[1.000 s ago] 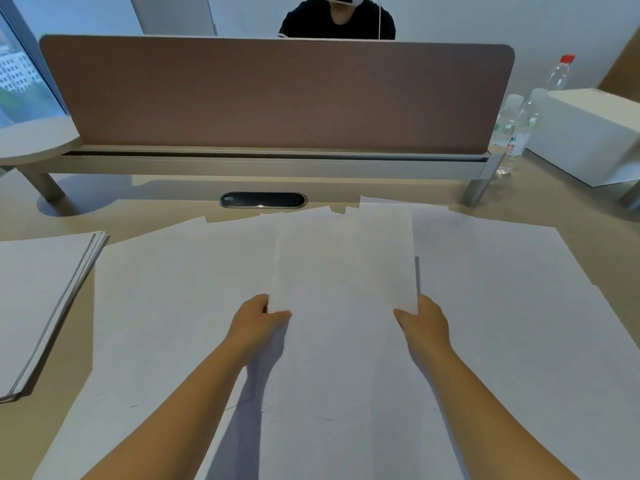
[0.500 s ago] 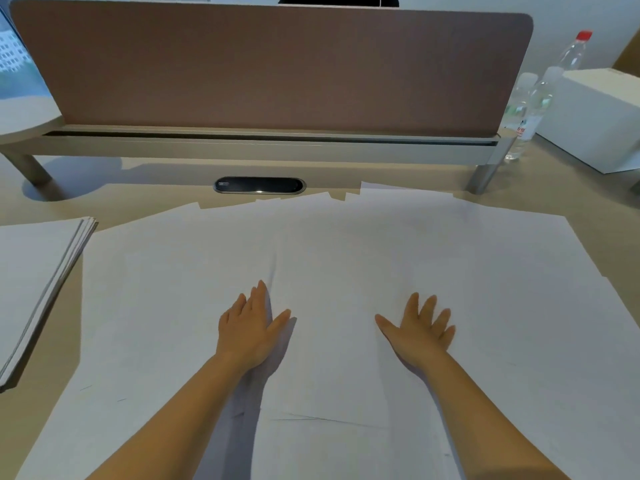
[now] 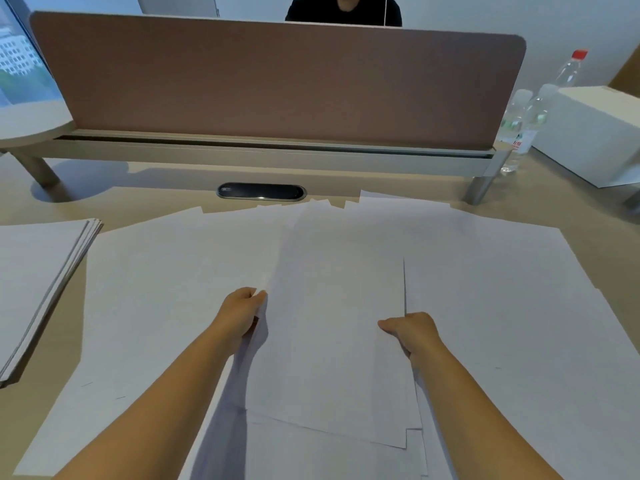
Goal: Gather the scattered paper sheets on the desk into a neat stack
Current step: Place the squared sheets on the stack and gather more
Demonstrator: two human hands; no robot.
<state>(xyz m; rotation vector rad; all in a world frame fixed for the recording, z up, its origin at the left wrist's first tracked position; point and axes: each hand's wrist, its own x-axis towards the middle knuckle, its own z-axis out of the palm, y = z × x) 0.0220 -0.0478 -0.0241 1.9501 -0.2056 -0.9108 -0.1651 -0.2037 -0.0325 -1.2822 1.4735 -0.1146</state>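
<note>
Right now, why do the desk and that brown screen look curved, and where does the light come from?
Head view: the wide-angle lens bows the brown divider and the desk edges. The left hand and the lifted sheets cast a soft bluish shadow to their lower left, so light likely comes from the upper right. The bottles at the far right look slightly soft; no glare on the paper.

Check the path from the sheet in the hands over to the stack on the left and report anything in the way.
Nothing visible blocks it. The left hand and right hand grip the sheet by its side edges. Between it and the stack lie only flat loose sheets and bare desk.
</note>
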